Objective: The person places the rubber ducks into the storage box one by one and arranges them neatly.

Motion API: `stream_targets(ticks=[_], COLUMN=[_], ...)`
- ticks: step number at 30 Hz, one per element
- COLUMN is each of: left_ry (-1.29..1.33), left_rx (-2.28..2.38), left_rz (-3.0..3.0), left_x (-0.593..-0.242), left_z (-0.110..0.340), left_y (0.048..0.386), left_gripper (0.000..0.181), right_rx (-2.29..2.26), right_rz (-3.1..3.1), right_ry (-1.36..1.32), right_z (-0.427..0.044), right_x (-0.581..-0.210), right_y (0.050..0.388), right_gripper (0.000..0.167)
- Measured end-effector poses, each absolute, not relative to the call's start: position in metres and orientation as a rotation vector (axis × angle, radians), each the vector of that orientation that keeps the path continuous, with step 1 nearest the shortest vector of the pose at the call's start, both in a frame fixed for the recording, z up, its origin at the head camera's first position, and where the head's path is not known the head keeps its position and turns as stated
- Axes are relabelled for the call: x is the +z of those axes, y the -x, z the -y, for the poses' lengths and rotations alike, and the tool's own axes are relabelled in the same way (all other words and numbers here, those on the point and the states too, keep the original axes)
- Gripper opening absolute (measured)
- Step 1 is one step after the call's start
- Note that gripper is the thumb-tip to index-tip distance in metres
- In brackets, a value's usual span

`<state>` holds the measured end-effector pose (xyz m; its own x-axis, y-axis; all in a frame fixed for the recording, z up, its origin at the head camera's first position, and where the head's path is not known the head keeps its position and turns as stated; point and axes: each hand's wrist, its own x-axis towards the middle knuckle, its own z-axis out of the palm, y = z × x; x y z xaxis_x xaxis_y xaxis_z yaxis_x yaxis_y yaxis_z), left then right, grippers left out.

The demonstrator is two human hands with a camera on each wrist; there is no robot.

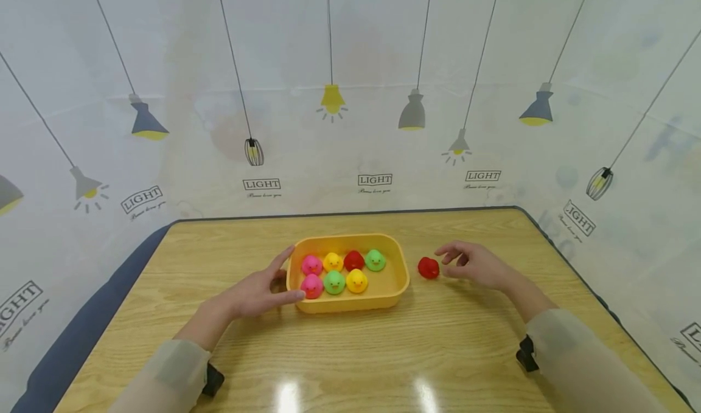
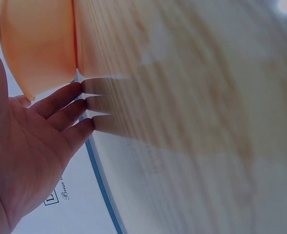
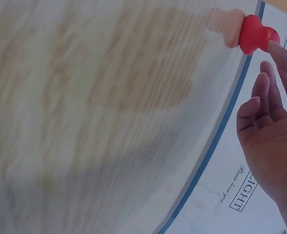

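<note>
A yellow plastic tray [image 1: 383,302] sits mid-table with several small rubber ducks in it. Among them are a pink duck [image 1: 311,264], a yellow duck [image 1: 357,281], a red duck [image 1: 353,261] and a green duck [image 1: 334,282]. My left hand [image 1: 260,290] rests against the tray's left end, thumb along the front rim and fingers spread at the side. To the right of the tray, another red duck [image 1: 428,268] stands on the table. Close beside it is my right hand [image 1: 479,267], fingers loosely bent, holding nothing; whether a fingertip touches the duck, I cannot tell.
The wood-grain table [image 1: 350,352] has a dark edge at the back and sides. A white cloth [image 1: 361,48] printed with hanging lamps rises behind and around it. Small dark devices are strapped at both wrists.
</note>
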<state>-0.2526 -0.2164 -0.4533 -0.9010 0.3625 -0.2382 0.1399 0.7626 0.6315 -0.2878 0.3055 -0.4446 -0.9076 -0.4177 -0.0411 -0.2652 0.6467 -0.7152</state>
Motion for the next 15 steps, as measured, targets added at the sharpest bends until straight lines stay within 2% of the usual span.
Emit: stream_targets(ticks=[6,15], left_ry=[-0.384,-0.393], left_rx=[0.909,0.916], left_rz=[-2.604,-2.607], left_x=[-0.454,-0.452], left_z=[0.216,0.216], left_y=[0.252,0.251], left_gripper=[0.111,0.113], right_rx=[-1.11,-1.109], right_rz=[-2.635,-2.639], right_ry=[0.515,0.424], right_z=[-0.296,-0.289], right_x=[-0.451,-0.455], right_y=[0.295,0.297], right_gripper=[0.048,0.042])
